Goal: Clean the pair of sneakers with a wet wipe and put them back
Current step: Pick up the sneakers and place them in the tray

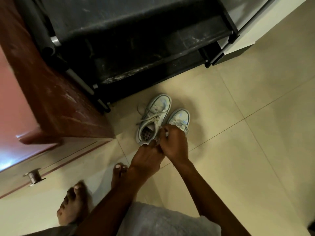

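Working right over the heels of the sneakers (pixel 153 120) now: both hands are bunched together there, left hand (pixel 146 158) tucked against right hand (pixel 174 144). Fingers on both are curled in tight, knuckles up. Whether they pinch a wet wipe, a lace or a heel tab, I cannot tell; only a sliver of something pale shows at the right fingertips.

The pair sits side by side on the tiled floor (pixel 247 150), toes pointing at the black shoe rack (pixel 136 48), just off its front bottom edge. One shoe's opening and loose laces are in plain sight; the other sneaker (pixel 179 117) has its heel hidden under the right hand. Blue-grey smudges mark both toe caps.

My read: this is early, the readying or first contact of the cleaning step, with nothing visibly wiped. The next move calls for steadying one shoe with one hand and rubbing those toe-cap smudges with the other, keeping the laces clear.
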### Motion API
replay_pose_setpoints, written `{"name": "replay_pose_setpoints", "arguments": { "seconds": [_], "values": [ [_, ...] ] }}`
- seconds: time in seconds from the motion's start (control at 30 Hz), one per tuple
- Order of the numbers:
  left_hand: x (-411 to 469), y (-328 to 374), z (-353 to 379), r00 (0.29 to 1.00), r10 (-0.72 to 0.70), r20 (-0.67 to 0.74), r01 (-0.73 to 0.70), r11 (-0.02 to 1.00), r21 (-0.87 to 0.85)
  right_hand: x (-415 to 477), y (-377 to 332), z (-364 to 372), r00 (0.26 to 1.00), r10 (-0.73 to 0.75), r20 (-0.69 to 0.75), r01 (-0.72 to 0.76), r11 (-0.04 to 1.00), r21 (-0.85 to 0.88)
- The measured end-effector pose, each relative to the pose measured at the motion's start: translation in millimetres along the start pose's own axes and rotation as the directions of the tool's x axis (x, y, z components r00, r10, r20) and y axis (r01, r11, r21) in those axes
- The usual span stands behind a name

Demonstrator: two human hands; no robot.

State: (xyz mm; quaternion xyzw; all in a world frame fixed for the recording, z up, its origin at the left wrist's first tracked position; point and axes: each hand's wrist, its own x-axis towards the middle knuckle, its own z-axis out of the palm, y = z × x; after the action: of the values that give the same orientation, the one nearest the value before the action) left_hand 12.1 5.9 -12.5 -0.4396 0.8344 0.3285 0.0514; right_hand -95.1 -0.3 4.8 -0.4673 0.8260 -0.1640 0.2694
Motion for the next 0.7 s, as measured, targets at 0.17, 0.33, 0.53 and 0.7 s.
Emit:
{"name": "replay_pose_setpoints", "arguments": {
  "seconds": [0.17,0.33,0.53,0.7],
  "values": [
    [-11.6,-18.9,0.9,0.986,-0.165,0.000,0.165,0.986,-0.018,-31.6,11.7,2.3,0.992,0.128,0.012,-0.126,0.985,-0.118],
    [-8.5,-49.5,9.4,0.990,-0.134,0.039,0.117,0.951,0.287,-43.3,16.2,28.9,0.946,0.213,0.244,-0.142,0.950,-0.279],
    [11.8,-49.9,7.7,0.991,-0.136,0.019,0.122,0.939,0.322,-40.3,20.6,48.8,0.904,0.329,0.272,-0.267,0.933,-0.242],
    [25.3,-40.6,-1.1,0.979,-0.205,0.011,0.190,0.927,0.324,-33.7,15.2,46.4,0.915,0.311,0.256,-0.256,0.939,-0.228]
  ]
}}
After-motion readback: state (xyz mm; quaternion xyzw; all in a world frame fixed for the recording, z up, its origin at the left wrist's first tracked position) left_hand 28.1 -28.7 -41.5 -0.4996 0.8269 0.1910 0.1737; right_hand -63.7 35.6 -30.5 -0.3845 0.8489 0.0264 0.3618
